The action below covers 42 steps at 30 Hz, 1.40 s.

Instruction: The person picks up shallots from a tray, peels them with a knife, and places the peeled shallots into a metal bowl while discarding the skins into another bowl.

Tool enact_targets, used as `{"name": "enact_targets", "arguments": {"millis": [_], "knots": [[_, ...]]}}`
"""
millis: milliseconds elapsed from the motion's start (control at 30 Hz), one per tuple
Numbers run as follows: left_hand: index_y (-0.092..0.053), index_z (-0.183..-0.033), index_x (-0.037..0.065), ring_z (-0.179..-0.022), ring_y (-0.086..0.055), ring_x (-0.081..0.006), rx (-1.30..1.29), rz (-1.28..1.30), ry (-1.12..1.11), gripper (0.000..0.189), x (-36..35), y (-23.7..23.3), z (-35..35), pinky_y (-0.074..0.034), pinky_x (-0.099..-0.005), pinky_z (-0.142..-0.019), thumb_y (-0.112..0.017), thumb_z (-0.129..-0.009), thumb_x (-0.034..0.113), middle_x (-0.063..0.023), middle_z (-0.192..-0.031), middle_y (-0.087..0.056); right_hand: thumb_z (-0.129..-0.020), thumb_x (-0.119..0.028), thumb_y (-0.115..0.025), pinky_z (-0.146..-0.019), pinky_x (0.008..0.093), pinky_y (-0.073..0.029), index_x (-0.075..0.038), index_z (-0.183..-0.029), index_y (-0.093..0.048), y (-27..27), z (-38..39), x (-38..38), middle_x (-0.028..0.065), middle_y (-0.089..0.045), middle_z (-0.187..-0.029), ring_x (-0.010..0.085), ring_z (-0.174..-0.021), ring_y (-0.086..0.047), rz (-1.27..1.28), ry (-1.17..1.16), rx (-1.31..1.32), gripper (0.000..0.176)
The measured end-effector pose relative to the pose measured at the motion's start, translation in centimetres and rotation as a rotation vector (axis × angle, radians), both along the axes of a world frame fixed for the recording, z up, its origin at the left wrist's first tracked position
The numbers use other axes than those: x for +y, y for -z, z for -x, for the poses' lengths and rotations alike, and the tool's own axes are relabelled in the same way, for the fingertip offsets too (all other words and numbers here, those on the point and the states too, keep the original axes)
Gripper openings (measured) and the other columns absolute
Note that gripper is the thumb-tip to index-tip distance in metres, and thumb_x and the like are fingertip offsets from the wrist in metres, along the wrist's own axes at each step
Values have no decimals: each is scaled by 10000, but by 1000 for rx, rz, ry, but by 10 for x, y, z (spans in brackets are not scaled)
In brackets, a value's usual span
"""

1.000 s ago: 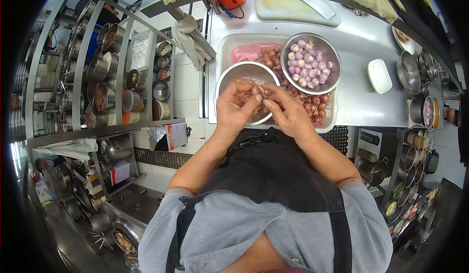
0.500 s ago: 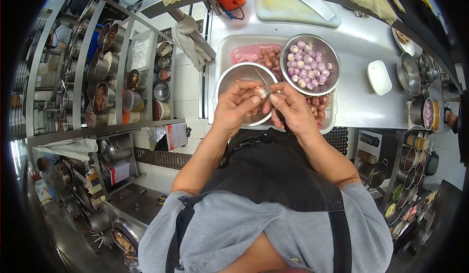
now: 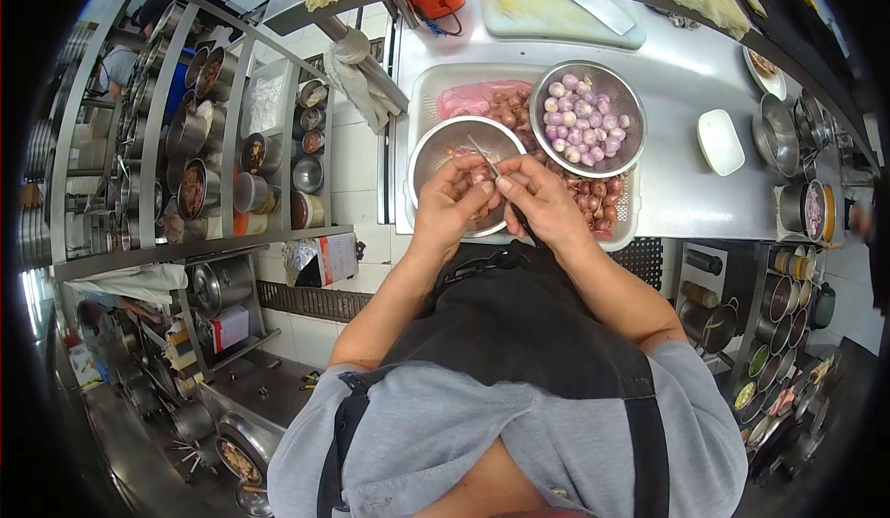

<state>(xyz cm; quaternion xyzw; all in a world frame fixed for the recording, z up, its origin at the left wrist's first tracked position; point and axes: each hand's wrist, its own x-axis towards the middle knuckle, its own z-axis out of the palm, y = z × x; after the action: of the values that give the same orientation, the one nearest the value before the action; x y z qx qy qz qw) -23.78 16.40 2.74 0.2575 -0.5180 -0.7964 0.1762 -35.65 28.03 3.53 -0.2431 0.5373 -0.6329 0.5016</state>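
Between the fingertips of my left hand [image 3: 447, 200] is a small shallot [image 3: 481, 175], partly hidden by the fingers. My right hand [image 3: 540, 200] is closed on a small knife [image 3: 485, 155], its narrow blade beside the shallot and its dark handle running back under the palm. Both hands are over the near side of a metal bowl [image 3: 419, 158] with skin scraps in it. Peeled shallots [image 3: 584, 127] fill a second metal bowl [image 3: 636, 154] to the right. Unpeeled shallots [image 3: 601, 204] lie in a white perforated tray [image 3: 428, 84] beneath both bowls.
A pink plastic bag [image 3: 482, 99] lies in the tray. Beyond are a cutting board [image 3: 528, 19] and a wide-bladed knife [image 3: 598, 10]. A white dish [image 3: 720, 142] sits at right on the steel counter [image 3: 672, 193]. Racks of pots [image 3: 190, 133] stand to the left.
Both hands have shifted slightly, and the knife blade has swung left over the bowl. The pale piece at my left fingertips now appears pinkish purple.
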Motion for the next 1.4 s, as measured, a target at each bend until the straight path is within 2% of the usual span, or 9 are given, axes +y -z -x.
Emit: {"name": "enact_targets", "arguments": {"millis": [67, 167, 267, 333, 533, 767, 1033, 1133, 1400], "knots": [[-517, -1232, -3, -951, -608, -144, 24, 30, -27, 377, -2, 1, -1, -495, -266, -834, -607, -868, -45, -108, -1090, -622, -974, -179, -519, -404, 210, -392, 5, -1115, -510, 3, 6, 1, 73, -614, -772, 82, -467, -508, -11, 104, 11, 232], [-479, -1260, 8, -989, -611, -157, 45, -64, -86, 419, -5, -7, -2, -501, -263, -842, -605, -864, -53, -118, -1091, -621, -972, -160, -512, -411, 215, -401, 13, -1138, -505, 10, 14, 4, 77, -619, -785, 83, -473, -516, -34, 154, 101, 240], [-460, -1256, 2, -1022, -613, -174, 59, -119, -101, 424, -12, -2, -6, -504, -266, -862, -601, -862, -61, -128, -1101, -620, -950, -154, -543, -434, 228, -421, 12, -1235, -518, 10, 10, 9, 74, -640, -786, 82, -485, -533, -22, 92, 211, 330], [-493, -1202, -13, -968, -618, -164, 9, -163, -130, 359, -15, -1, -6, -507, -263, -819, -604, -863, -57, -121, -1076, -621, -925, -171, -580, -473, 248, -442, -28, -1298, -530, 8, 3, 11, 71, -657, -781, 84, -495, -543, -20, 34, 281, 403], [-533, -1135, -26, -830, -606, -138, 28, -219, -121, 276, -14, 3, -5, -495, -257, -720, -623, -874, -19, -102, -998, -621, -920, -204, -592, -512, 258, -444, -38, -1303, -530, 22, -5, 7, 56, -641, -765, 88, -521, -535, -15, 27, 407, 422], [-547, -1102, -44, -838, -624, -141, 19, -153, -120, 270, -9, 0, -4, -514, -253, -745, -652, -855, -17, -103, -959, -634, -922, -202, -591, -510, 258, -432, -32, -1299, -532, 16, -3, 7, 37, -622, -753, 86, -517, -505, -61, -10, 329, 418], [-562, -1051, -44, -875, -638, -136, 12, 88, -164, 225, -1, -5, -2, -530, -251, -771, -641, -841, -61, -114, -969, -649, -929, -165, -562, -480, 251, -399, -17, -1224, -520, 11, -3, -3, 48, -625, -781, 79, -504, -489, -21, 30, 298, 332], [-559, -1056, -55, -871, -639, -138, 46, 107, -123, 231, 2, -4, -2, -532, -249, -755, -640, -839, -67, -117, -982, -650, -961, -169, -542, -417, 216, -356, 8, -1194, -495, 6, 0, -7, 49, -588, -753, 72, -462, -461, -30, 12, 230, 297], [-561, -1126, -53, -916, -627, -153, -5, 13, -56, 271, -3, -2, -4, -508, -268, -797, -623, -863, -44, -114, -1018, -650, -966, -182, -535, -390, 218, -333, -13, -1105, -530, 8, 3, -7, 57, -606, -753, 69, -445, -463, -46, 3, 114, 219]]}}
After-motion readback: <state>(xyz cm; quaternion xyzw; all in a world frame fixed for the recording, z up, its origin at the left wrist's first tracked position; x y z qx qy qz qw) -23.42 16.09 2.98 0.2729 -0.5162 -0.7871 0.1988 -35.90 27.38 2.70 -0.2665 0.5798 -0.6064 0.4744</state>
